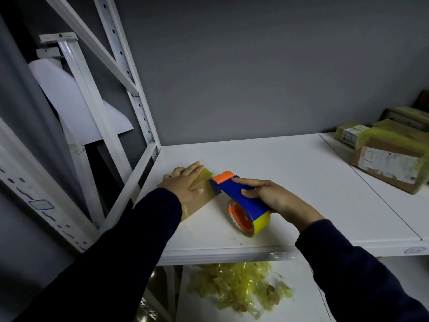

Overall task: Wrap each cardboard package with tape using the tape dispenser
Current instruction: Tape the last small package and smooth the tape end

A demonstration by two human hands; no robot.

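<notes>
A flat cardboard package (199, 198) lies at the left end of the white shelf (301, 182), near the metal upright (137, 98). The left hand (183, 182) lies flat on top of it, fingers straight and pressing down, covering most of its far half. Yellow tape (207, 173) shows past the fingertips at the package's far corner. Just to the right, the right hand (276, 197) grips the blue tape dispenser (241, 201), fingers curled over its handle; its orange cutter end seems to touch the package's right edge, though blur makes that uncertain. At least 3 taped boxes (392, 156) sit well apart at the far right.
</notes>
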